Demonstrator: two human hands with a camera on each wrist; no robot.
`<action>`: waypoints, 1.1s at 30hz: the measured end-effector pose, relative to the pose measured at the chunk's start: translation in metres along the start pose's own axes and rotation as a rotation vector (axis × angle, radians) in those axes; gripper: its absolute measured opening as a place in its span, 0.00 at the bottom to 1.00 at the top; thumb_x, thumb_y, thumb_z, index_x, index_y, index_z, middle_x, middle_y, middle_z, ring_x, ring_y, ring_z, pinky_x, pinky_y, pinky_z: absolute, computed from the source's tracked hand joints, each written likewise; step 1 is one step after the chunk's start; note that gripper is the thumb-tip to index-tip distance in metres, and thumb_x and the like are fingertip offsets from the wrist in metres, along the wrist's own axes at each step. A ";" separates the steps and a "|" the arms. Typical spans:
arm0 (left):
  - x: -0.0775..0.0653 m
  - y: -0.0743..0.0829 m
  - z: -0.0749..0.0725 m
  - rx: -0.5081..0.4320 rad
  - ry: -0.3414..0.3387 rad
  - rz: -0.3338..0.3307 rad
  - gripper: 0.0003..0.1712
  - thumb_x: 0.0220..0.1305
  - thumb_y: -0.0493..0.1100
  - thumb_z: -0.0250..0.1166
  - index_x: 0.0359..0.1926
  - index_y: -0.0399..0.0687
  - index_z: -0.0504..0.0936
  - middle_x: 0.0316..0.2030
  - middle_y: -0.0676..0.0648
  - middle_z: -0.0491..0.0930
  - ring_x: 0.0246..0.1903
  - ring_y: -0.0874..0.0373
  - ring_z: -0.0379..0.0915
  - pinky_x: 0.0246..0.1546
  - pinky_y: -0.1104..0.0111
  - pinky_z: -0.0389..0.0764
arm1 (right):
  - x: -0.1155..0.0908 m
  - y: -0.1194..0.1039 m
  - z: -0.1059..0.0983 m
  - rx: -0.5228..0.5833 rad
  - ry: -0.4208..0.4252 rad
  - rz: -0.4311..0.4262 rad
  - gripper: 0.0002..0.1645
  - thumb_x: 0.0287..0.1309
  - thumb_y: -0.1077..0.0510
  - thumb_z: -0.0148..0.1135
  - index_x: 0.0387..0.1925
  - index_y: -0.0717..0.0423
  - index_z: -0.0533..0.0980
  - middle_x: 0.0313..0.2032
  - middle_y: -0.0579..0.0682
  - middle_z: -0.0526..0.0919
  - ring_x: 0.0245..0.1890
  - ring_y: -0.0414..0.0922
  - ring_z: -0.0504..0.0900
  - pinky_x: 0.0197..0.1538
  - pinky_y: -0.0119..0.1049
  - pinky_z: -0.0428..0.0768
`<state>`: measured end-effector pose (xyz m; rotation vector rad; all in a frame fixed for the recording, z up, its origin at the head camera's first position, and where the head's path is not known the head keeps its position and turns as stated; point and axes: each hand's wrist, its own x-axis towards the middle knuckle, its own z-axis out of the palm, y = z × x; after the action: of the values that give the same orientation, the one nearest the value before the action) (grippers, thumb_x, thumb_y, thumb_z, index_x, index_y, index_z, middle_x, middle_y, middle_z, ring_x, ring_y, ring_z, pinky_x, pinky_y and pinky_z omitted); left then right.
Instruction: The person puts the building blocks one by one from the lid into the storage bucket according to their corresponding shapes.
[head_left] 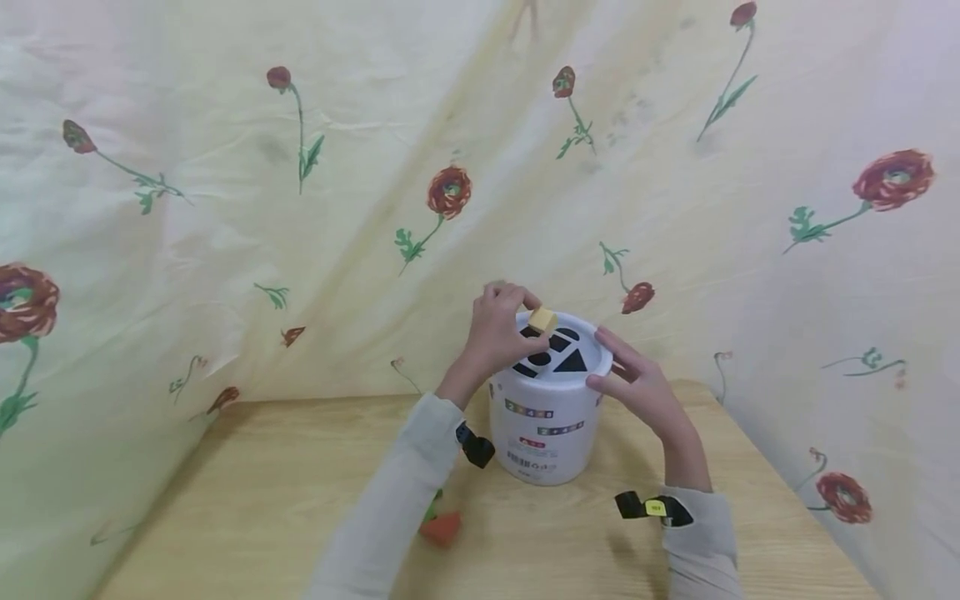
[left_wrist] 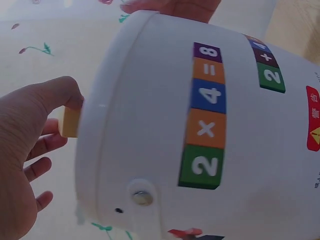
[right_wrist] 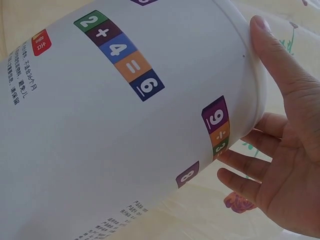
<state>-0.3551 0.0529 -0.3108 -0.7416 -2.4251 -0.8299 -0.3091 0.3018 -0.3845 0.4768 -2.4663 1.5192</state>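
Observation:
A white bucket point(head_left: 547, 417) with printed coloured number tiles stands upright on the table. Its lid point(head_left: 596, 358) has several dark shaped holes, among them a triangle. Thumb and index finger of my left hand point(head_left: 495, 332) pinch a small yellow block point(head_left: 542, 320) over the lid's left part. In the left wrist view the block point(left_wrist: 70, 122) is partly hidden by the fingers and sits close to the lid's edge. My right hand point(head_left: 641, 383) holds the bucket's right rim, with the thumb at the near side and the fingers round the far side.
An orange-red block point(head_left: 442, 528) lies on the wooden table point(head_left: 300, 475) beside my left forearm, with a green piece partly hidden there. Floral cloth point(head_left: 360, 250) hangs behind the table and along both sides. Each wrist wears a black camera strap.

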 end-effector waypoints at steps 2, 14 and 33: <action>0.000 -0.002 0.006 0.017 -0.013 -0.008 0.24 0.53 0.52 0.76 0.49 0.52 0.81 0.52 0.51 0.81 0.61 0.50 0.64 0.63 0.53 0.68 | -0.001 0.000 0.001 0.006 -0.002 -0.003 0.48 0.63 0.51 0.70 0.79 0.46 0.57 0.80 0.50 0.54 0.79 0.60 0.54 0.73 0.65 0.60; 0.004 -0.002 0.020 0.134 -0.056 -0.018 0.25 0.57 0.56 0.75 0.53 0.54 0.83 0.55 0.54 0.82 0.58 0.53 0.65 0.59 0.57 0.68 | -0.001 0.000 0.004 0.020 -0.006 -0.014 0.48 0.62 0.52 0.70 0.78 0.47 0.58 0.80 0.48 0.55 0.79 0.59 0.55 0.73 0.65 0.61; 0.004 -0.002 0.031 0.181 -0.090 0.056 0.27 0.59 0.56 0.73 0.59 0.57 0.83 0.55 0.54 0.82 0.59 0.54 0.65 0.59 0.56 0.68 | -0.001 0.002 0.000 0.011 0.002 -0.039 0.47 0.63 0.54 0.70 0.78 0.47 0.58 0.80 0.49 0.55 0.79 0.60 0.54 0.72 0.67 0.60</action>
<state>-0.3673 0.0732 -0.3313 -0.7877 -2.5057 -0.5569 -0.3090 0.3031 -0.3866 0.5219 -2.4342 1.5185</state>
